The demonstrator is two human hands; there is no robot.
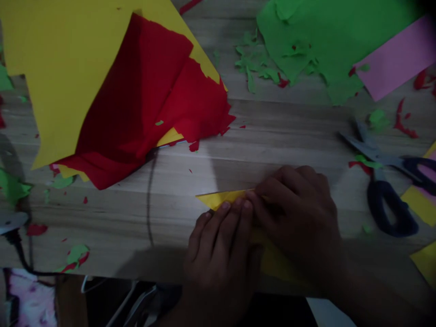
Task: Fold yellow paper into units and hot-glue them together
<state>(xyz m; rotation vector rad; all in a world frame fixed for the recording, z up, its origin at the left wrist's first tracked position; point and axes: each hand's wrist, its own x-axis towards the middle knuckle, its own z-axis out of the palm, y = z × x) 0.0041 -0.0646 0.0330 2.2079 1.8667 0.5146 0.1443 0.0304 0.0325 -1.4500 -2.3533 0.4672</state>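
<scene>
A piece of yellow paper (218, 198) lies near the table's front edge, with a narrow folded strip along its far side. My left hand (221, 254) rests on it, fingers stretched out and tips against the strip; its thumb is partly in shadow. My right hand (299, 218) is curled over the same strip just to the right, thumb and fingers closed on the paper at the fold. Both hands cover most of the sheet, and its lower part (275, 261) shows dimly between them.
Scissors (384, 156) lie spread at the right. Red paper (136, 100) sits over a large yellow sheet (64, 59) at upper left. Torn green paper (327, 41) and a pink strip (398, 59) are at upper right. Scraps dot the table. A black cable (20, 254) runs at left.
</scene>
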